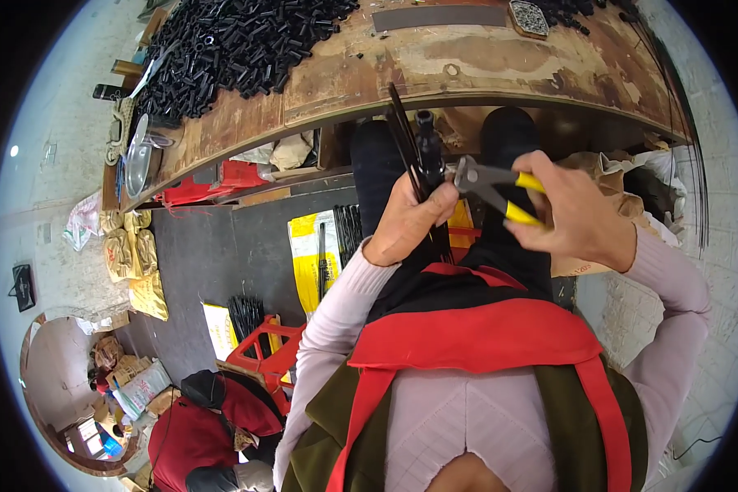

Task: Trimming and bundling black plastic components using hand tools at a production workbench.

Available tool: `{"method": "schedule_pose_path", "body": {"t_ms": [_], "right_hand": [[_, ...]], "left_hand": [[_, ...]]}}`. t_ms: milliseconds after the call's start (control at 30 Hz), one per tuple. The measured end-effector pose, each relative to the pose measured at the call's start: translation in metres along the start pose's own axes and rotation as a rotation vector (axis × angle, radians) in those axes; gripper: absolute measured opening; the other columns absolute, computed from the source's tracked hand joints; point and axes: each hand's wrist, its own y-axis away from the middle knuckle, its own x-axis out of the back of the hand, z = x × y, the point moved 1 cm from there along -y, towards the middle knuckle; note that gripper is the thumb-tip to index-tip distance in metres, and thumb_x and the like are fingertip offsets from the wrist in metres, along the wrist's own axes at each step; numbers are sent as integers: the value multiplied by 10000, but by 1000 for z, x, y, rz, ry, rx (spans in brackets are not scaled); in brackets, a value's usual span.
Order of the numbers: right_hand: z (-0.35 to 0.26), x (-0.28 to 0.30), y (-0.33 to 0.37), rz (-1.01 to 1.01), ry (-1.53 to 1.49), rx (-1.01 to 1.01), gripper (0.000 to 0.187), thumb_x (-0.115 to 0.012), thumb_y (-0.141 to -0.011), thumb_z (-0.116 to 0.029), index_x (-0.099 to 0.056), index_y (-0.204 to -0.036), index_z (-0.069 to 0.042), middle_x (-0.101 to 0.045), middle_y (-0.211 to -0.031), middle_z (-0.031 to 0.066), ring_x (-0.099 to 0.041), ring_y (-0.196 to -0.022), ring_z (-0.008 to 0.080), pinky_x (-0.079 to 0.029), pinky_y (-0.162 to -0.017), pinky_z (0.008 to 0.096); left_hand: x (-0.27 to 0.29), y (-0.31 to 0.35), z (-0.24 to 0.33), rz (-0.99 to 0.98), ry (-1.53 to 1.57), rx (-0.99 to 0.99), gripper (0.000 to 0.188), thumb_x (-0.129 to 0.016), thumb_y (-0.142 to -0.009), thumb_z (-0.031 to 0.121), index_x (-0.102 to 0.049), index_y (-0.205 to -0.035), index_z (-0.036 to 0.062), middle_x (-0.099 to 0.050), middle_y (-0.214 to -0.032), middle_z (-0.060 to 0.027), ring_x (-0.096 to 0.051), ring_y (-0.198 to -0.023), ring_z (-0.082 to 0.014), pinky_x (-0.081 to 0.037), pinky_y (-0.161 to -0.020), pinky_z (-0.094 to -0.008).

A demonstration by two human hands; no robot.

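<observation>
My left hand [410,217] is closed around a bundle of thin black rods [402,131] with a thicker black shaft, which looks like a folded umbrella frame. The bundle stands tilted over my lap, its upper end near the table edge. In my right hand [578,209] is a pair of end-cutting pliers [485,175] with yellow handles, the handles spread apart. The pliers' jaws point left, just beside my left fingertips and the black shaft. Whether the jaws grip anything there is too small to tell.
A worn wooden table [435,61] lies ahead, with a heap of short black tubes [230,49], a grey strip [439,16] and a tin of small metal parts [529,18]. Left are a red stool [262,344] and rod bundles [246,316]. Another person [193,447] is at lower left.
</observation>
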Motion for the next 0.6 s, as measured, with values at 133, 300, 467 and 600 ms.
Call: {"method": "schedule_pose_path", "body": {"t_ms": [133, 300, 467, 600], "right_hand": [[16, -1, -8, 534, 552, 500, 472, -653, -827, -110, -472, -1255, -29, -574, -774, 121, -591, -654, 316, -498, -643, 404], [4, 22, -8, -462, -612, -220, 419, -663, -832, -67, -480, -1201, 12, -608, -661, 126, -620, -481, 234, -478, -444, 344], [5, -4, 2, 50, -74, 61, 428, -712, -787, -131, -476, -1114, 12, -558, -697, 95, -597, -611, 203, -461, -577, 334], [27, -10, -2, 447, 371, 386, 498, -668, -808, -124, -473, -1251, -5, -540, -1032, 169, -589, -849, 323, -480, -737, 358]], "left_hand": [[-7, -11, -4, 195, -68, -63, 163, -583, -981, 184, -488, -957, 54, -447, -674, 40, -382, -571, -48, -311, -508, -206], [4, -5, -8, 13, 9, -35, 192, -599, -973, 204, -495, -1004, 46, -456, -676, 28, -399, -572, -54, -318, -509, -209], [-2, -5, 2, 45, 52, -70, 396, -643, -942, 210, -489, -1248, 10, -497, -701, 12, -452, -584, -70, -375, -542, -217], [-2, -14, 12, 151, -212, -102, 498, -697, -902, 180, -457, -1312, 29, -555, -780, -10, -503, -626, -84, -414, -580, -231]]}}
